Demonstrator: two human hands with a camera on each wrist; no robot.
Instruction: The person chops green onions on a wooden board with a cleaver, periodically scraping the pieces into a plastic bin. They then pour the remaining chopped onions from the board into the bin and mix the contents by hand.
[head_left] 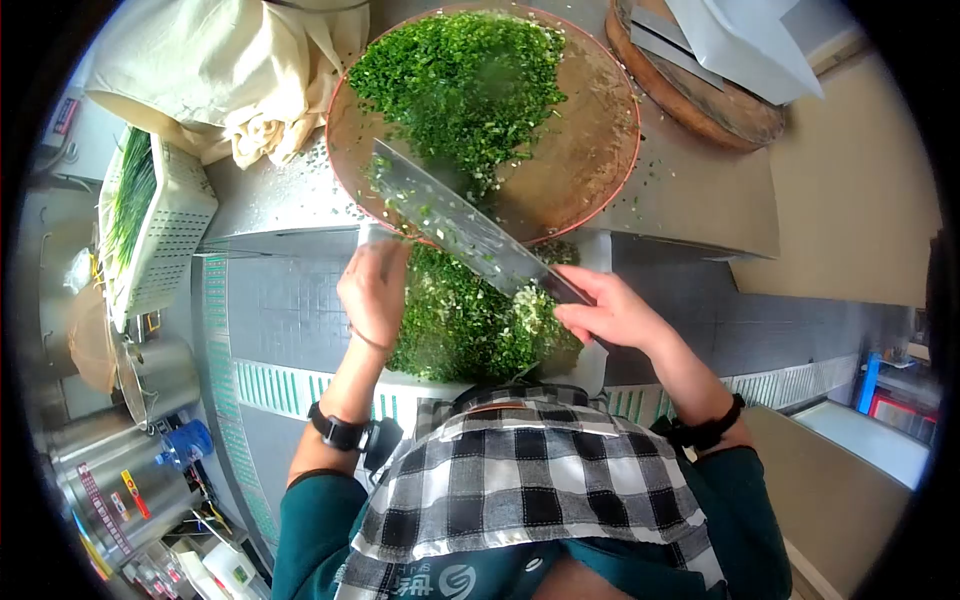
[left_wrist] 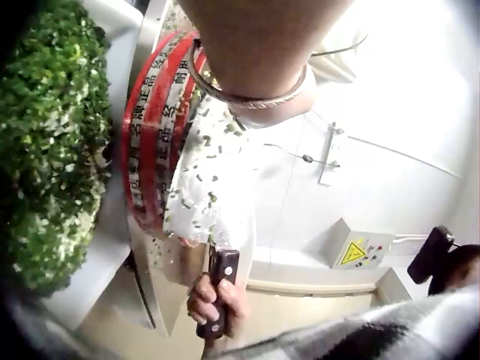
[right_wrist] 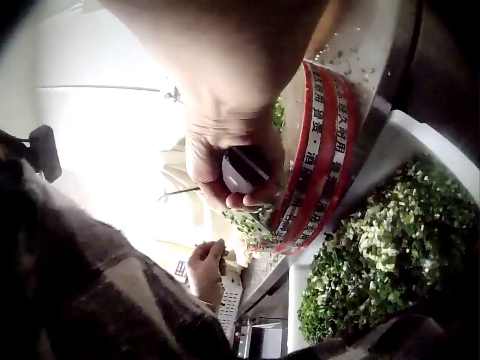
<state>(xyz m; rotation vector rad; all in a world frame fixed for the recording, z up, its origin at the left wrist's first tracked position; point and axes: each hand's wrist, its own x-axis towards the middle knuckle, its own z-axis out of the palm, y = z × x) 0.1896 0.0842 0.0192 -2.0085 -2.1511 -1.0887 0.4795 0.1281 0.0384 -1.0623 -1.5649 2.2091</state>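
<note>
My right hand (head_left: 605, 310) grips the dark riveted handle (left_wrist: 217, 289) of a cleaver (head_left: 455, 225). Its wide blade slants up to the left, over the chopping board's near edge and a tray, with green bits stuck to the face. My left hand (head_left: 372, 295) is beside the tray's far left corner, below the blade's far end, its fingers curled. Chopped green onion (head_left: 460, 85) is heaped on the round chopping board (head_left: 590, 130), whose side is wrapped in red printed tape (left_wrist: 154, 127). More chopped green onion (head_left: 455, 320) fills the white tray (head_left: 597, 365) below the board.
At the left stands a white basket (head_left: 165, 225) of whole green onions (head_left: 133, 190). A cream cloth (head_left: 215, 60) lies behind it. On the right, another round board (head_left: 690, 90) bears a flat blade and something white. Green scraps dot the metal counter (head_left: 690, 215).
</note>
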